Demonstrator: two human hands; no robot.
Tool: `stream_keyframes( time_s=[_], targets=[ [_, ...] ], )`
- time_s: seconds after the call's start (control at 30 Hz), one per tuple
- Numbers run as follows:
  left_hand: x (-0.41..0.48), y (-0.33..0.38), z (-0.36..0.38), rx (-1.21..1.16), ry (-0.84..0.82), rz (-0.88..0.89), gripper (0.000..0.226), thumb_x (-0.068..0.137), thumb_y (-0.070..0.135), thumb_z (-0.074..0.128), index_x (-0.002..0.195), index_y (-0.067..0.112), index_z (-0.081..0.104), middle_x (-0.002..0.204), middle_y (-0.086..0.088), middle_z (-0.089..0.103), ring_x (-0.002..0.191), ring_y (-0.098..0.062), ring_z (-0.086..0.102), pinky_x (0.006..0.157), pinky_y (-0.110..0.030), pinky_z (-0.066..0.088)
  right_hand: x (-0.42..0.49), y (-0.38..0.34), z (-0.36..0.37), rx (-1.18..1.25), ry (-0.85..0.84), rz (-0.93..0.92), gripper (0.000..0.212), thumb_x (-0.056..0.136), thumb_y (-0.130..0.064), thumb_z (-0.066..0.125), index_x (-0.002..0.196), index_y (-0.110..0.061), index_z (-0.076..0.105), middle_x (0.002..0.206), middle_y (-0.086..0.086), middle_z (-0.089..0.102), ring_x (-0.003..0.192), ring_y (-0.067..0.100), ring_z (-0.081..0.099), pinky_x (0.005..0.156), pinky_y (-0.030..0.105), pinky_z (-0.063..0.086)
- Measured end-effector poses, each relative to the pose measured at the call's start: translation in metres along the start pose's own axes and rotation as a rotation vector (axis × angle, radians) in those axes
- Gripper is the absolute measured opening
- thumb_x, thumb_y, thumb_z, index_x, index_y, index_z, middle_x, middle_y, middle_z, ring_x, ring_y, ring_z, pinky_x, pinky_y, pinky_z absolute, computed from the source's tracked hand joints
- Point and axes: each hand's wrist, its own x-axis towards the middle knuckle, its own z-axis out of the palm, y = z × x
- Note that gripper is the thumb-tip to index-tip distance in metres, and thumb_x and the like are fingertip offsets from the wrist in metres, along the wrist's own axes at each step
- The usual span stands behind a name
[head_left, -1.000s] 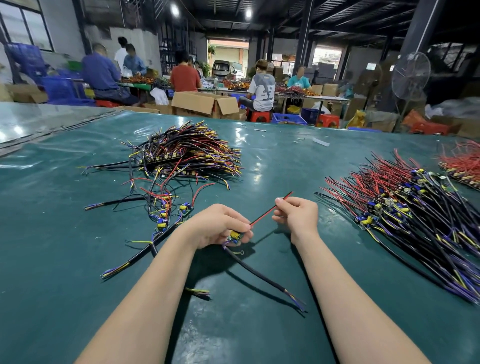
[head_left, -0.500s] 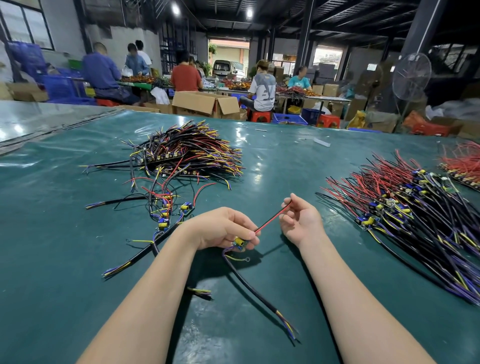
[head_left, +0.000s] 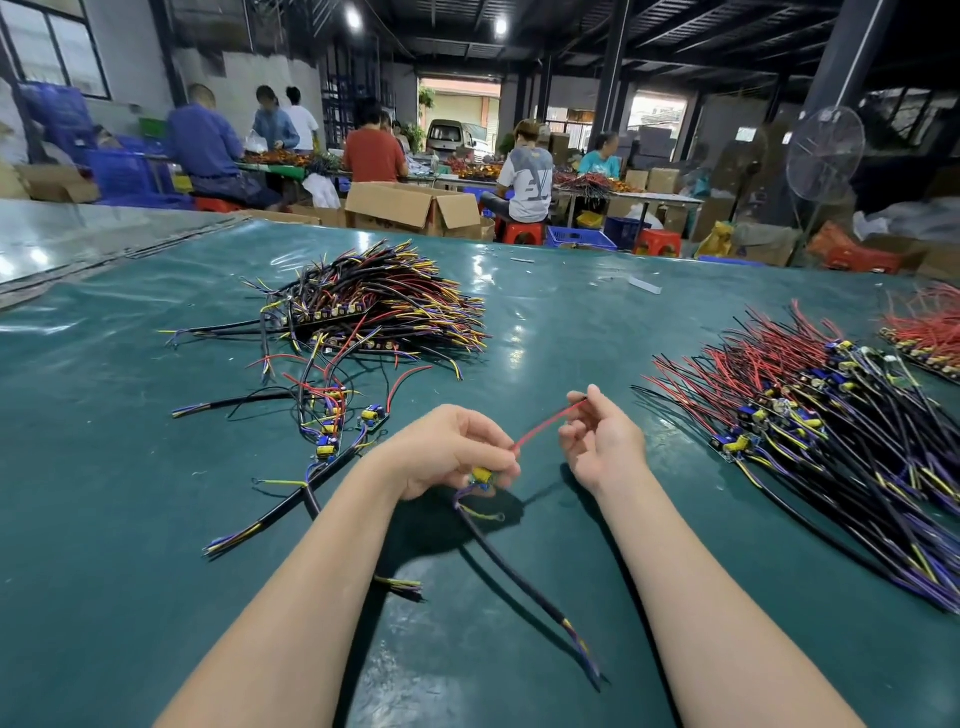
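A wired module (head_left: 482, 475) was held just above the counter (head_left: 104, 467).
Fingers of the left hand (head_left: 447, 452) gripped the module, its black cable (head_left: 519, 566) hanging toward the counter; fingers of the right hand (head_left: 602, 447) pinched the red wire (head_left: 545, 423) at its end.

We find no lettering that we can read for certain. The only marking we see is a large dark print on the back of a seated person's white shirt (head_left: 530, 179), too blurred to make out.
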Motion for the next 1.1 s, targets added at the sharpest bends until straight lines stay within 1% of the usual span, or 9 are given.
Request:
stream_keyframes(
  time_s=[0.07,0.13,0.27,0.33,0.53,0.7,0.83,1.0,1.1],
  targets=[
    [0.004,-0.001,-0.002,-0.093,0.228,0.052,0.012,0.079,0.002,0.068,0.075,0.012,0.063,0.064,0.000,0.069,0.055,-0.006,0.063,0.040,-0.012,0.040,-0.003,0.002,0.003,-0.165,-0.029,0.004,0.046,0.098,-0.033,0.041,0.066,-0.004,0.055,0.052,0.004,0.042,0.028,0.006,0.031,0.033,0.013,0.035],
    [0.007,-0.003,-0.005,-0.197,0.392,0.093,0.013,0.080,0.001,0.068,0.076,0.012,0.062,0.068,-0.002,0.067,0.055,-0.004,0.064,0.046,-0.014,0.048,-0.009,0.004,0.008,-0.525,-0.123,-0.027,0.047,0.097,-0.034,0.043,0.059,-0.007,0.050,0.052,0.005,0.042,0.028,0.007,0.031,0.034,0.014,0.034],
    [0.012,-0.005,-0.004,-0.287,0.602,0.209,0.017,0.081,-0.001,0.066,0.074,0.013,0.059,0.058,0.004,0.066,0.051,-0.001,0.063,0.057,-0.021,0.050,-0.026,0.020,0.018,-1.198,-0.487,-0.127,0.040,0.087,-0.029,0.061,0.052,-0.012,0.049,0.046,0.003,0.047,0.029,0.007,0.040,0.035,0.015,0.034],
    [0.015,-0.004,-0.002,-0.360,0.657,0.252,0.017,0.082,-0.002,0.064,0.074,0.011,0.058,0.052,0.005,0.065,0.049,-0.002,0.062,0.056,-0.021,0.050,-0.032,0.029,0.021,-1.305,-0.571,-0.210,0.031,0.084,-0.024,0.064,0.057,-0.013,0.054,0.045,0.001,0.050,0.031,0.005,0.046,0.034,0.016,0.038],
    [0.016,0.003,-0.002,-0.641,0.707,0.325,0.015,0.083,-0.001,0.062,0.073,0.008,0.057,0.052,0.003,0.064,0.045,-0.006,0.059,0.040,-0.015,0.044,-0.040,0.029,0.029,-1.075,-0.716,-0.232,0.031,0.095,-0.029,0.047,0.072,-0.014,0.061,0.039,-0.007,0.039,0.029,0.006,0.027,0.033,0.012,0.021],
    [0.013,0.006,-0.006,-0.753,0.706,0.422,0.015,0.087,-0.001,0.058,0.075,0.008,0.057,0.053,0.004,0.065,0.051,-0.006,0.062,0.053,-0.019,0.050,-0.042,0.031,0.029,-1.054,-0.776,-0.044,0.029,0.096,-0.025,0.046,0.075,-0.012,0.062,0.034,-0.008,0.027,0.030,0.005,0.016,0.035,0.010,0.013],
    [0.012,0.007,-0.003,-0.750,0.691,0.491,0.015,0.084,-0.006,0.059,0.075,0.006,0.058,0.063,-0.004,0.064,0.052,-0.008,0.063,0.055,-0.020,0.055,-0.038,0.021,0.024,-1.050,-0.756,0.123,0.031,0.094,-0.026,0.049,0.069,-0.013,0.062,0.037,-0.006,0.030,0.031,0.007,0.021,0.035,0.010,0.017],
    [0.015,0.001,-0.001,-0.764,0.561,0.333,0.016,0.093,0.012,0.052,0.080,0.007,0.057,0.074,-0.006,0.064,0.061,-0.010,0.066,0.059,-0.020,0.056,-0.036,0.020,0.018,-0.889,-0.742,0.226,0.031,0.094,-0.015,0.050,0.067,-0.007,0.063,0.042,-0.005,0.043,0.035,0.004,0.034,0.032,0.011,0.021],
    [0.016,-0.004,-0.006,-0.544,0.452,0.126,0.028,0.096,0.032,0.044,0.089,0.010,0.059,0.082,-0.004,0.064,0.075,-0.015,0.061,0.068,-0.026,0.054,-0.033,0.015,0.018,-0.705,-0.707,0.221,0.031,0.095,-0.012,0.044,0.067,-0.006,0.057,0.042,-0.005,0.042,0.033,0.002,0.031,0.030,0.010,0.018]
  ],
)
